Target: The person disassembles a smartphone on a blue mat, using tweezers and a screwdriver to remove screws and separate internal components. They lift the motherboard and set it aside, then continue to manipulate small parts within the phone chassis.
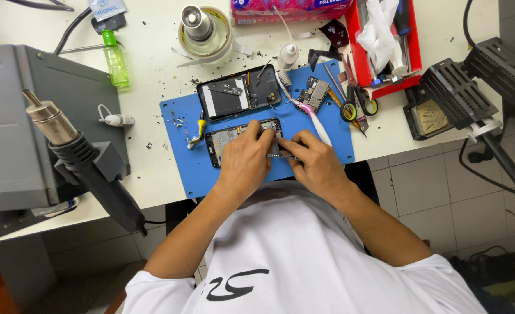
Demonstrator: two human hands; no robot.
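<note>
Lying at centre frame on blue mat: opened phone. Left hand pressing down on it, fingers bent over the frame; right hand pinching thin metal tweezers at its right end. Risking a slip onto exposed parts. Crowding above: second phone shell, circuit board, scissors. Sitting close to table front edge; remaining open, mat's lower left.
</note>
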